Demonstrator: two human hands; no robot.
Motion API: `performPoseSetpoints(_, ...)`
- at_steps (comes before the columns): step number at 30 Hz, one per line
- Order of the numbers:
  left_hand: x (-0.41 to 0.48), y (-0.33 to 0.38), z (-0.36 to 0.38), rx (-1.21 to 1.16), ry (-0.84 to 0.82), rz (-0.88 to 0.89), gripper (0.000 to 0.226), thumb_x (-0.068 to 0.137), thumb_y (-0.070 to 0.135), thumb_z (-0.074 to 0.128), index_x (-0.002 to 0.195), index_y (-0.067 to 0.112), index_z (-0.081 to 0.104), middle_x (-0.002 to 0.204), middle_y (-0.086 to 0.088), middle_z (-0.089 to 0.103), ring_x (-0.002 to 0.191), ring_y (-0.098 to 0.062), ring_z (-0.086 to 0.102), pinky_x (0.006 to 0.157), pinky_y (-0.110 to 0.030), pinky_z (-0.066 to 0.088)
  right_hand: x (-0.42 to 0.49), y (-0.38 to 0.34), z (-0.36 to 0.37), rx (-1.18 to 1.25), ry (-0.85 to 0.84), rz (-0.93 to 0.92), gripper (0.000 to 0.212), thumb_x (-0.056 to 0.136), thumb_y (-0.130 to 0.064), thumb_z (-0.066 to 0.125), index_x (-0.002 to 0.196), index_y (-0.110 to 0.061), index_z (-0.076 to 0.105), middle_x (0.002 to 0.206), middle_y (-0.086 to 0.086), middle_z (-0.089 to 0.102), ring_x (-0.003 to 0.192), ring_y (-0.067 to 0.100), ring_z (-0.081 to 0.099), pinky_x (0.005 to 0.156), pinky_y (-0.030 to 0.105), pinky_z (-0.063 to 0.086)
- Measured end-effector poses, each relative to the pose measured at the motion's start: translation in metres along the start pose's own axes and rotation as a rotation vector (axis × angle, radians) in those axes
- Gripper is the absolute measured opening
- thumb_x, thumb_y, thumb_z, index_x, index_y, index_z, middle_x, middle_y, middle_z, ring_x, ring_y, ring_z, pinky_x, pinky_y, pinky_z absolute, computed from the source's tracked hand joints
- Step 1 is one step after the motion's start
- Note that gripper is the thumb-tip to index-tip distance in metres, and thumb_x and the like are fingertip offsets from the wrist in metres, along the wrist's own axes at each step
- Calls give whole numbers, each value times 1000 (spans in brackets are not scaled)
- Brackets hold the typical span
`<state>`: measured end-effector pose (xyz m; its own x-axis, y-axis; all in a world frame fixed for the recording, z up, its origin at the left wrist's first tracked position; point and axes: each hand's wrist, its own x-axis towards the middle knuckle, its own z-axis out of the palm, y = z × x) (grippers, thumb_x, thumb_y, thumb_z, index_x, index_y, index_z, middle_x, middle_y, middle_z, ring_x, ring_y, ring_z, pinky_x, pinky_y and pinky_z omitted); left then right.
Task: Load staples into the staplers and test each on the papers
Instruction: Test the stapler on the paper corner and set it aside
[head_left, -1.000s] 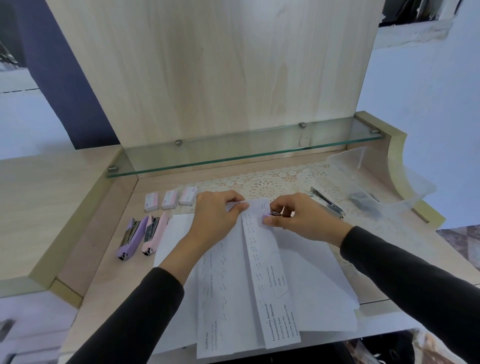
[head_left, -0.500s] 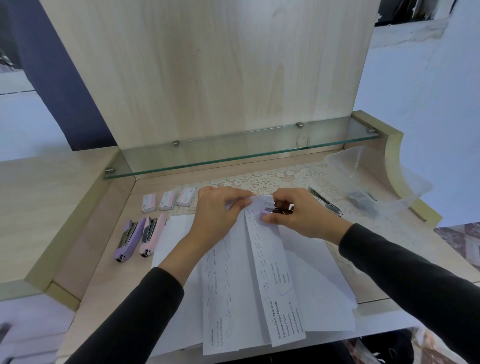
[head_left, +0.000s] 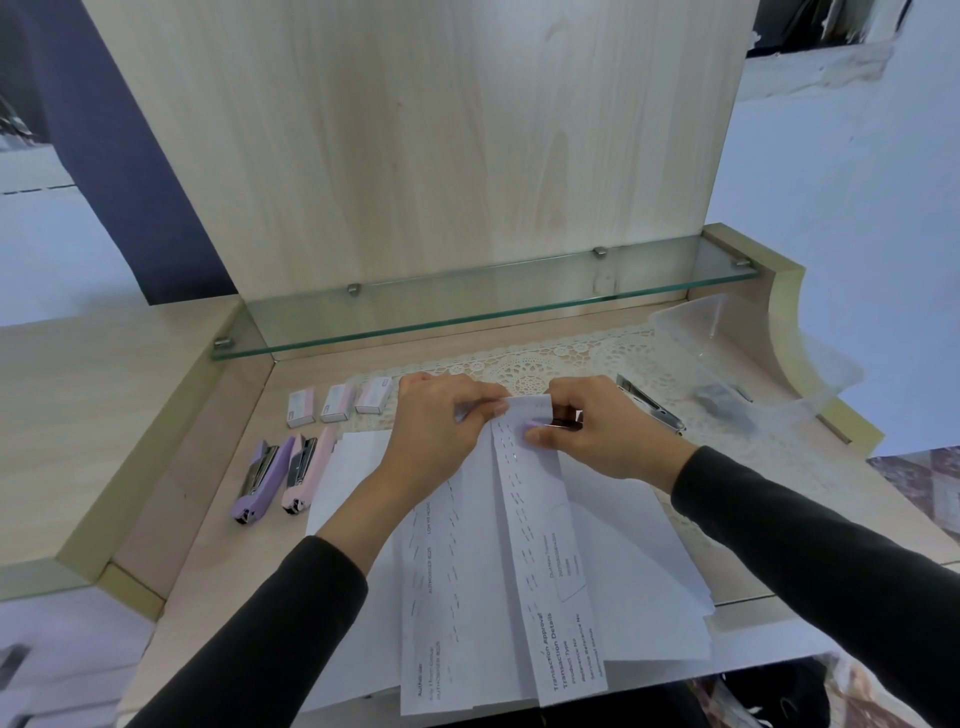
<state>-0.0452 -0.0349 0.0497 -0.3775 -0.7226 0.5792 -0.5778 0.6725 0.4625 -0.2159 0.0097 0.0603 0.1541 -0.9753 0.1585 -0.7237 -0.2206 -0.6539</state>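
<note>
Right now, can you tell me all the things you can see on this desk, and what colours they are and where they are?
Staplers: two, one purple and one pink, side by side at the left, lying on the desk.
Staple boxes: three, pale pink and white, in a row behind the staplers.
Papers: several white sheets, fanned out in the middle.
Metal stapler: one, silver, right of the hands.
Plastic tub: one, clear, far right, something dark inside.
Lace mat: one, cream, under the papers.
Glass shelf: one, clear, at the back.
Hands: the left hand holds the papers' top edge; the right hand pinches a small purple stapler on them.
</note>
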Motion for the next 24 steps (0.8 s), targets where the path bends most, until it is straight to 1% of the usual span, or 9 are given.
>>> performPoseSetpoints(3, 0, -1, -1, 0, -4, 2, 21, 78, 27, 60, 87, 14, 74, 88, 0, 73, 80, -10, 61, 83, -32, 30, -1, 2, 1, 16, -7, -15, 40, 80, -33, 64, 56, -18, 36, 63, -2, 40, 58, 11, 34, 56, 23, 28)
performPoseSetpoints(6, 0, -4, -2, 20, -5, 2, 14, 80, 21, 66, 89, 13, 74, 89, -2, 73, 81, -12, 62, 83, -33, 31, -4, 4, 0, 28, -41, -21, 35, 79, -35, 65, 59, -20, 41, 67, -2, 43, 61, 12, 37, 60, 25, 30)
performPoseSetpoints(8, -1, -6, -3, 19, -7, -2, 12, 80, 15, 68, 90, 12, 74, 89, -3, 73, 82, -15, 63, 83, -34, 34, -5, 5, -1, 36, -36, -26, 30, 78, -35, 65, 63, -15, 48, 69, -1, 45, 64, 13, 39, 63, 27, 32)
performPoseSetpoints(10, -1, -7, -4, 24, -4, 2, 12, 80, 15, 68, 90, 12, 74, 90, -3, 73, 83, -15, 63, 82, -33, 33, -6, 7, -2, 49, -22, -38, 29, 77, -35, 66, 70, -10, 54, 71, -1, 47, 65, 14, 41, 64, 28, 34)
performPoseSetpoints(13, -1, -7, -4, 23, 8, 0, 13, 80, 16, 67, 91, 12, 74, 91, -3, 73, 82, -8, 58, 83, -30, 29, -7, 7, -2, 51, -16, -51, 28, 77, -35, 66, 72, -9, 56, 71, -1, 48, 65, 14, 42, 64, 29, 35)
performPoseSetpoints(17, -1, -7, -4, 22, 7, 1, 14, 80, 16, 68, 92, 12, 74, 91, -3, 73, 83, -9, 59, 84, -32, 33, -7, 6, -1, 31, -11, -57, 32, 78, -35, 65, 76, -4, 59, 74, 3, 50, 67, 15, 42, 65, 29, 35)
performPoseSetpoints(21, -2, -6, -5, 18, 8, -9, 14, 81, 16, 67, 93, 12, 73, 92, -4, 73, 83, -10, 58, 84, -32, 32, -7, 6, -1, 9, -13, -63, 35, 79, -37, 64, 76, -3, 58, 75, 5, 51, 66, 15, 42, 64, 29, 34)
performPoseSetpoints(24, -3, -5, -5, 17, 7, -22, 15, 81, 16, 67, 94, 12, 73, 94, -4, 73, 81, -7, 55, 84, -30, 30, -7, 7, 0, 7, -15, -60, 36, 78, -38, 64, 77, -3, 59, 75, 5, 52, 66, 15, 42, 64, 29, 35)
